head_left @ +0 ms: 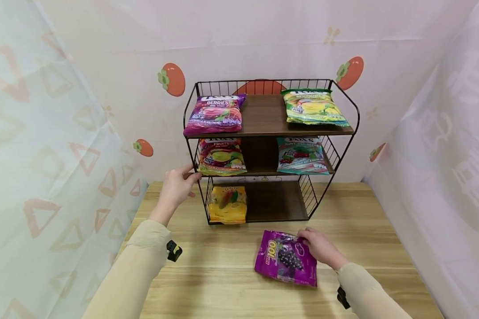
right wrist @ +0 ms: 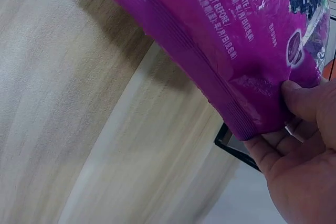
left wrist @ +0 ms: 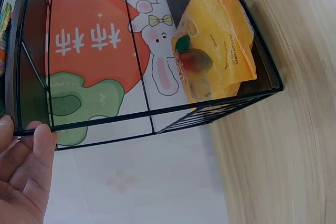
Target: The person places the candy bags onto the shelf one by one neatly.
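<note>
My right hand (head_left: 320,248) pinches a purple grape candy bag (head_left: 287,261) by its edge, thumb on the printed face and fingers behind. In the right wrist view the bag (right wrist: 210,51) hangs tilted, its shadow falling on the wood. At the left side of a black wire rack (head_left: 277,201) with dark wooden shelves, my left hand (head_left: 176,186) holds the frame at the middle shelf's front corner. The left wrist view shows its fingers (left wrist: 43,142) curled at the black bar. A yellow mango candy bag (head_left: 228,204) stands at the left of the bottom shelf.
On the top shelf lie a purple berries bag (head_left: 216,115) at left and a green-yellow bag (head_left: 313,107) at right. The middle shelf carries a fruits bag (head_left: 222,157) and a teal mint bag (head_left: 302,156). The rack stands on a wooden table (head_left: 211,274) before a patterned cloth backdrop (head_left: 239,40).
</note>
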Action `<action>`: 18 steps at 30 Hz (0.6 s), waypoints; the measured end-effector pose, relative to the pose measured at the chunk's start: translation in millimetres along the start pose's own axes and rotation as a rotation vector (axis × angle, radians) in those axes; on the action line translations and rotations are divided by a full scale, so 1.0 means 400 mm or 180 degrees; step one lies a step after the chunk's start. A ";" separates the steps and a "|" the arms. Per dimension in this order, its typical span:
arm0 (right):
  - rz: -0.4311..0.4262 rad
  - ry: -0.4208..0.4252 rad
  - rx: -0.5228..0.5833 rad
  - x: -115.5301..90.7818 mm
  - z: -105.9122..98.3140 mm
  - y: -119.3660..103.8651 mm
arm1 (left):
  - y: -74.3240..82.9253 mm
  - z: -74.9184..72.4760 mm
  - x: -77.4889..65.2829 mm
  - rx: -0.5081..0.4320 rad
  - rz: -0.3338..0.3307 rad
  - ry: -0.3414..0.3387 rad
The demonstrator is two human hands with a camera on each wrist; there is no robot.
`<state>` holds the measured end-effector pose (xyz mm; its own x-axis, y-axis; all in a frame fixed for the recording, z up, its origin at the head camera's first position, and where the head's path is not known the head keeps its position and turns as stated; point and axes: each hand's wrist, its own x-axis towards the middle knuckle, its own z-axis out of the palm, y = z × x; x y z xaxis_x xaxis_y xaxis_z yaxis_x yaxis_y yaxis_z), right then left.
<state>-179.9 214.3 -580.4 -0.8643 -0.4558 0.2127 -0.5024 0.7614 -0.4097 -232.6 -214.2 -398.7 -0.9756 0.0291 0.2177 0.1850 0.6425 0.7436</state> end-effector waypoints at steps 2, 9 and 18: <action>0.0036 -0.0015 0.0057 -0.001 -0.002 0.002 | 0.000 0.000 0.000 0.0010 0.0011 0.0005; -0.0060 -0.0033 0.0257 -0.001 -0.020 0.009 | 0.000 -0.001 -0.001 -0.0007 -0.0007 -0.0008; -0.0257 0.0252 0.0340 -0.001 -0.036 0.009 | 0.001 0.000 0.000 0.0006 -0.0009 0.0001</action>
<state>-181.7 223.8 -569.0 -0.8225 -0.4726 0.3164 -0.5686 0.6684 -0.4796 -232.6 -214.1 -398.5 -0.9761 0.0269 0.2158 0.1820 0.6441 0.7430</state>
